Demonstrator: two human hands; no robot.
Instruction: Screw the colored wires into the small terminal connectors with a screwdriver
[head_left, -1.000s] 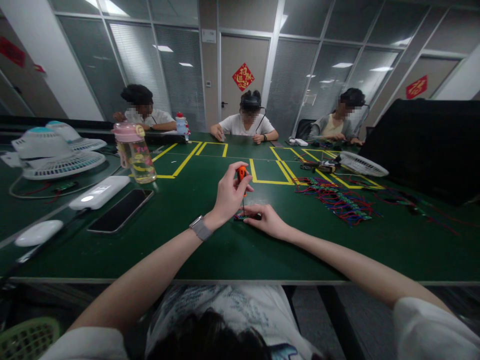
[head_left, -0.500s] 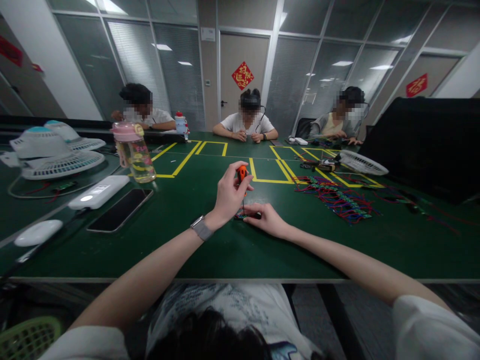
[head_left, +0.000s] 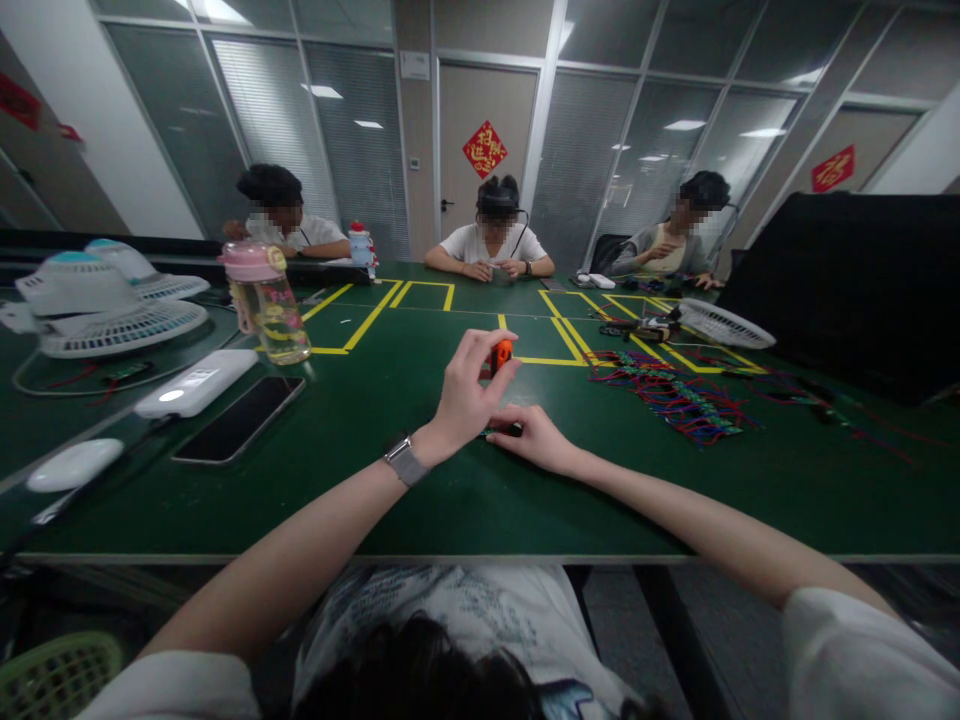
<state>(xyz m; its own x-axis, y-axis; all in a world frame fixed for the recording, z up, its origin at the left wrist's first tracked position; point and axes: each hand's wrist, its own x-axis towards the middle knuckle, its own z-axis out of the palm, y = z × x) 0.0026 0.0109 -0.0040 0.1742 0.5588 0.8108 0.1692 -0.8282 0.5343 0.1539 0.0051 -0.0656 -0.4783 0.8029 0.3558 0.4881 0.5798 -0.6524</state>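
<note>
My left hand (head_left: 474, 390), with a watch on its wrist, grips an orange and black screwdriver (head_left: 502, 355) by its handle above the table. Its shaft is hidden behind my fingers. Low on the green tabletop, my right hand (head_left: 538, 438) pinches a small circuit board (head_left: 489, 434), of which just an edge and a dark part show. The two hands are close together, the left one above and in front of the right.
Right of my hands lies a row of wired circuit boards (head_left: 679, 395). A dark phone (head_left: 240, 420), a white power strip (head_left: 196, 384), a pink-lided bottle (head_left: 274, 310) and white fans (head_left: 120, 310) are at left. Several people sit across the table, beyond yellow tape (head_left: 367, 325).
My left hand has shifted slightly right and down with the screwdriver, whose shaft no longer shows. My right hand stays in place.
</note>
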